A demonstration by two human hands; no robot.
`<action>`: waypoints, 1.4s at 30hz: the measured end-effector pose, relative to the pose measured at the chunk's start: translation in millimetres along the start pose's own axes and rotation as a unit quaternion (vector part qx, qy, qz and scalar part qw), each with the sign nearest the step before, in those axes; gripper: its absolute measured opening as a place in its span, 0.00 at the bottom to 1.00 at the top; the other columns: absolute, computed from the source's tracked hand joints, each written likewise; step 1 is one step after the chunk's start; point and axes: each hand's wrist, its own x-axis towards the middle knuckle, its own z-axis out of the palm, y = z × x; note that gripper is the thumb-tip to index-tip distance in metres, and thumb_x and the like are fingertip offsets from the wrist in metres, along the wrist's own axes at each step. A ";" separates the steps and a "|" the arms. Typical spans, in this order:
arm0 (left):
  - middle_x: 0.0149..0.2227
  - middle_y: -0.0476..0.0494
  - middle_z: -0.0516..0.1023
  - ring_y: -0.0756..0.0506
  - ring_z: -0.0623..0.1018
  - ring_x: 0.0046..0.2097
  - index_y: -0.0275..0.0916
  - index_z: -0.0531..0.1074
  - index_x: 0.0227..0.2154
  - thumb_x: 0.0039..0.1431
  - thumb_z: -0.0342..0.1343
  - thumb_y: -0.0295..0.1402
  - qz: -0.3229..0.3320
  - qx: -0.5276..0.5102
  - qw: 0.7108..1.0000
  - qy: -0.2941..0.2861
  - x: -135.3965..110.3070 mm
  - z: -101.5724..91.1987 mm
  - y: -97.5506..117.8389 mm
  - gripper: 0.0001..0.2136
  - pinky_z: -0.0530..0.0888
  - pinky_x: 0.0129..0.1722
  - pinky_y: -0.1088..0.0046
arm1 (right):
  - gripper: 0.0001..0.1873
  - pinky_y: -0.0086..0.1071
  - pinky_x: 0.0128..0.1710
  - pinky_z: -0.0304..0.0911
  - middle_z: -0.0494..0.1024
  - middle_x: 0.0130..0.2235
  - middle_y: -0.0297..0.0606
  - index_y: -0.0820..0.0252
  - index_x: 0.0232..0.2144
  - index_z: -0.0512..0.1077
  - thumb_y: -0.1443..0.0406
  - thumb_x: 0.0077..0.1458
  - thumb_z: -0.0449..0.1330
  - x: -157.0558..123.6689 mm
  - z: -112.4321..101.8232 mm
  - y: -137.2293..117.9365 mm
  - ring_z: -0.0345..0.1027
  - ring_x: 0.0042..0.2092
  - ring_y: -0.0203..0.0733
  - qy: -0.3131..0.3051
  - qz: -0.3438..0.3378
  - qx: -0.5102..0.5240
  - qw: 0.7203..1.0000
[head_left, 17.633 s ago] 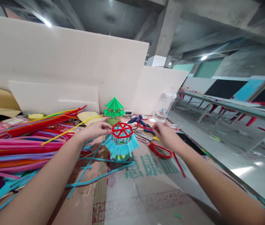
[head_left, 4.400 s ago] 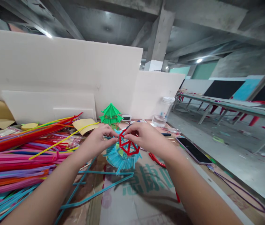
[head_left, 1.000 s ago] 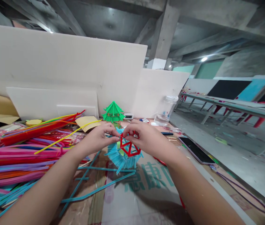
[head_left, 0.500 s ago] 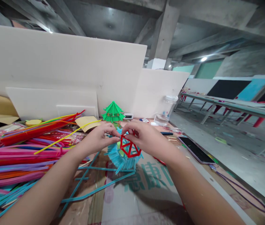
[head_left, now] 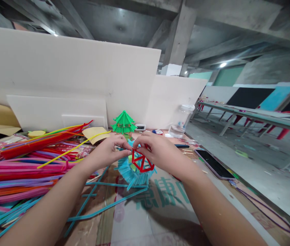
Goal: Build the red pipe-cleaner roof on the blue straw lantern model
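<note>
A red pipe-cleaner frame (head_left: 141, 161), shaped like a spoked wheel, is tilted up on edge above a round light-blue fringed piece (head_left: 132, 172) that rests on the cardboard. My left hand (head_left: 109, 150) pinches the top left of the red frame. My right hand (head_left: 159, 150) pinches the same top edge from the right, fingers curled. Both hands meet just over the blue piece. A finished green pipe-cleaner pagoda (head_left: 123, 123) stands behind them.
A big heap of coloured pipe cleaners (head_left: 24, 160) fills the left. Loose blue pipe cleaners (head_left: 104, 208) lie on the cardboard. A phone (head_left: 213, 163) and a purple cable (head_left: 263, 212) lie at right; a clear jar (head_left: 182, 118) stands behind. White foam boards (head_left: 70, 71) close the back.
Almost nothing has moved over the last second; both hands keep pinching the top of the tilted red frame. Long before, the frame lay flat on the blue piece.
</note>
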 end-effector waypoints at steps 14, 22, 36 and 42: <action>0.38 0.41 0.81 0.37 0.76 0.48 0.39 0.80 0.31 0.52 0.60 0.44 -0.151 -0.080 0.984 0.043 -0.9 3.8 -43.6 0.13 0.70 0.51 0.61 | 0.12 0.28 0.27 0.53 0.71 0.24 0.31 0.62 0.27 0.72 0.60 0.59 0.60 3.2 -33.9 11.0 0.60 0.26 0.33 0.148 0.106 0.113 0.977; 0.36 0.41 0.83 0.39 0.79 0.42 0.38 0.81 0.32 0.49 0.62 0.47 -0.182 -0.118 0.975 0.049 -3.0 3.1 -47.7 0.16 0.73 0.44 0.64 | 0.09 0.29 0.30 0.54 0.75 0.27 0.34 0.63 0.33 0.78 0.64 0.58 0.58 47.1 -17.2 27.7 0.62 0.28 0.34 0.107 0.101 0.115 0.982; 0.31 0.44 0.82 0.42 0.79 0.35 0.38 0.76 0.27 0.43 0.66 0.47 -0.219 -0.117 0.964 0.098 -2.3 0.1 -56.6 0.16 0.73 0.38 0.67 | 0.18 0.30 0.27 0.49 0.68 0.22 0.31 0.62 0.24 0.72 0.57 0.59 0.55 49.5 -21.7 55.1 0.59 0.26 0.33 0.086 0.138 0.060 0.985; 0.30 0.45 0.80 0.44 0.78 0.32 0.37 0.75 0.31 0.42 0.66 0.47 -0.222 -0.097 0.961 0.136 -3.1 -6.2 -69.8 0.19 0.72 0.36 0.69 | 0.15 0.29 0.27 0.49 0.69 0.24 0.32 0.63 0.30 0.75 0.58 0.60 0.55 26.8 -16.1 56.9 0.60 0.27 0.34 0.028 0.133 0.063 0.989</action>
